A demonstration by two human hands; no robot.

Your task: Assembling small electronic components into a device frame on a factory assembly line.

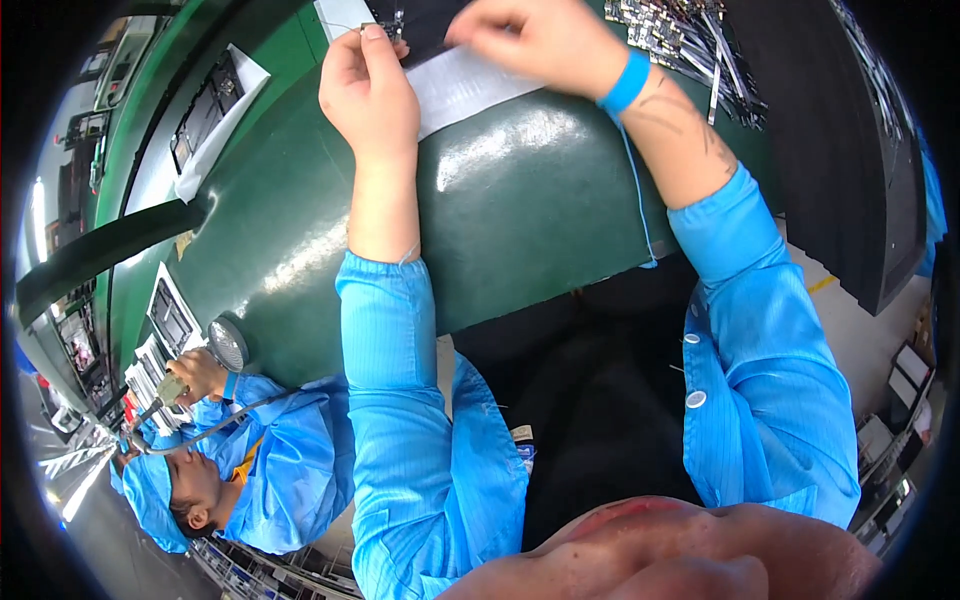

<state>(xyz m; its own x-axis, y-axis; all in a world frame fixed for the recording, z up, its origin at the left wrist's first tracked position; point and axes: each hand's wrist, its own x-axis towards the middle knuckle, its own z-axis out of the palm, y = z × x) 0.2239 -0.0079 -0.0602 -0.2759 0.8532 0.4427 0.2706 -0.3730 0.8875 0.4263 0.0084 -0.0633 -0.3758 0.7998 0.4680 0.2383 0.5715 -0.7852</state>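
Left hand (370, 100) pinches small part (393, 26) at fingertips (374, 34). Right hand (548, 45), blurred, right of part, apart from it; cannot tell whether it grips anything. Pale sheet (465, 90) on green bench (540, 200) between hands.

Smooth, glossy green tabletop (530, 225)

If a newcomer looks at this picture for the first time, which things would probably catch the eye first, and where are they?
Probably the bright blue wristband, right of top centre, with a thin cord hanging from it. Near the top edge, the left hand pinches a small part, while the right hand looks blurred. A heap of thin parts lies at the upper right.
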